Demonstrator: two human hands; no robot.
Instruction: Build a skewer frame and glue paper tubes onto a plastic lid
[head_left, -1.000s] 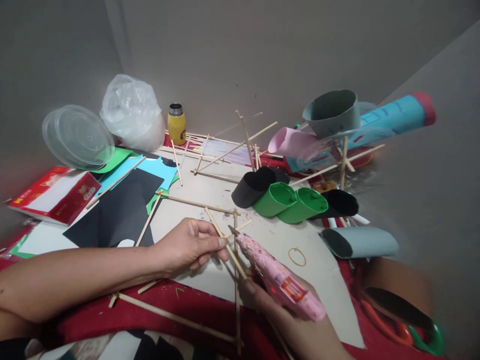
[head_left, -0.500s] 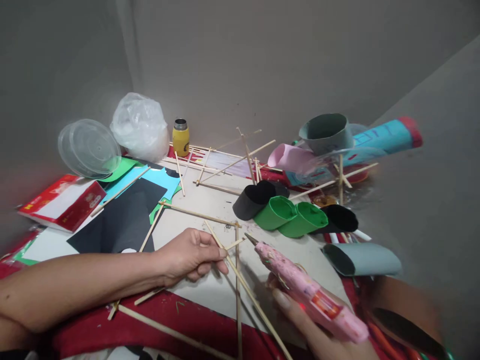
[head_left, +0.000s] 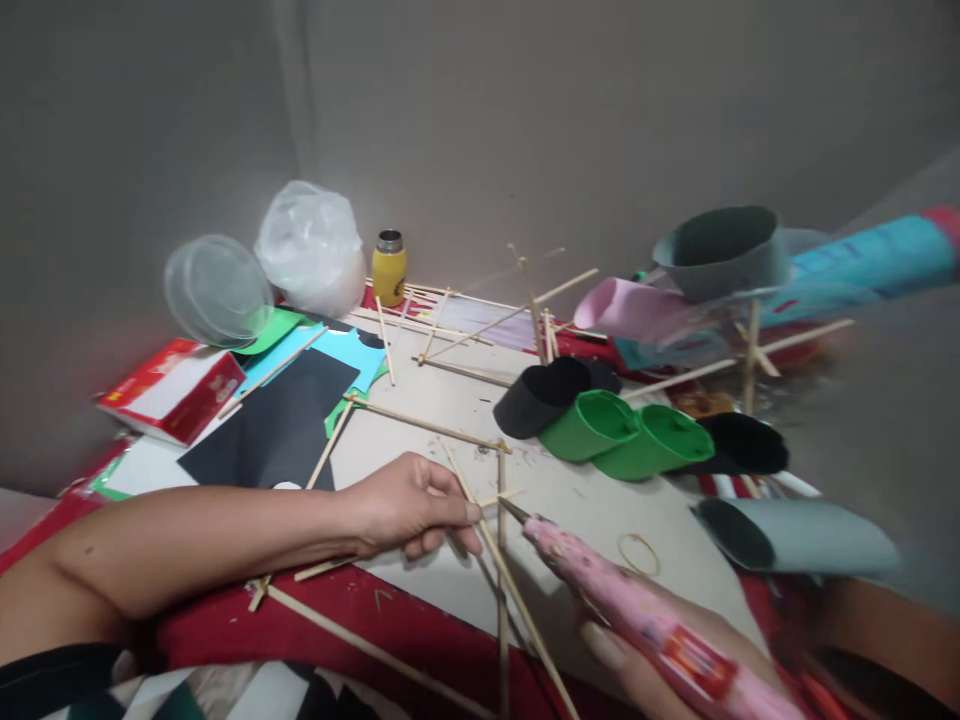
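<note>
My left hand [head_left: 409, 505] is closed, pinching a long thin wooden stick [head_left: 529, 610] where a short stick [head_left: 510, 494] crosses it. The long stick slants down toward the front edge of the table. In my right hand [head_left: 622, 665] is a pink glue gun [head_left: 637, 605], its fingers wrapped round the body. The metal nozzle [head_left: 514, 510] points left and appears to touch the short stick, close to my left fingertips. Beneath the hands, glued sticks form a frame [head_left: 427, 422] on a pale board [head_left: 585, 510].
Green paper tubes [head_left: 596, 425], a black tube [head_left: 525, 400] and a grey-blue tube [head_left: 825, 535] lie on the right. A yellow bottle [head_left: 388, 270], a plastic bag [head_left: 311, 245] and a red box [head_left: 172, 390] stand farther back. Another stick frame [head_left: 465, 372] stands behind.
The view has turned slightly left. The glue gun's nozzle has moved down and inward along the short stick, nearer my left fingers. My left hand keeps its pinch.
</note>
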